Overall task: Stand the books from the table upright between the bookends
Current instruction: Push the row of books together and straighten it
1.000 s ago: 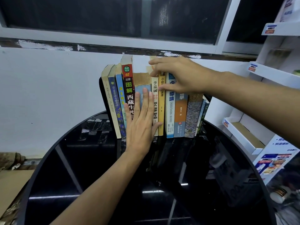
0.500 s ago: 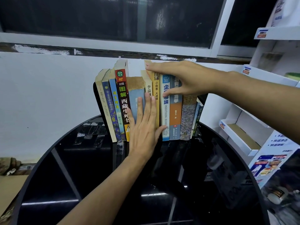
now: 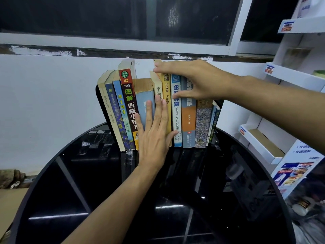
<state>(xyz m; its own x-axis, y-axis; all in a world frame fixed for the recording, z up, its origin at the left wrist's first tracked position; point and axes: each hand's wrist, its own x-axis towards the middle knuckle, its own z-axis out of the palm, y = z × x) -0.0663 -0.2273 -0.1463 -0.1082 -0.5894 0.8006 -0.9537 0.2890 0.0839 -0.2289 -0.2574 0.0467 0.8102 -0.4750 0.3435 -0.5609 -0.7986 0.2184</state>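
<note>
Head view: left hand (image 3: pixel 154 138) lies flat, fingers straight, pressing spines of the books (image 3: pixel 189 120). Just above it, right hand (image 3: pixel 198 80) spreads open over their tops, thumb against a spine. The row stands between black bookends (image 3: pixel 100 104) flanking both hands.

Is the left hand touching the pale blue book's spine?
Touching. The head view shows the left hand laid flat against the row of spines, its straight fingers lying directly on the pale blue book, with no gap visible.
</note>
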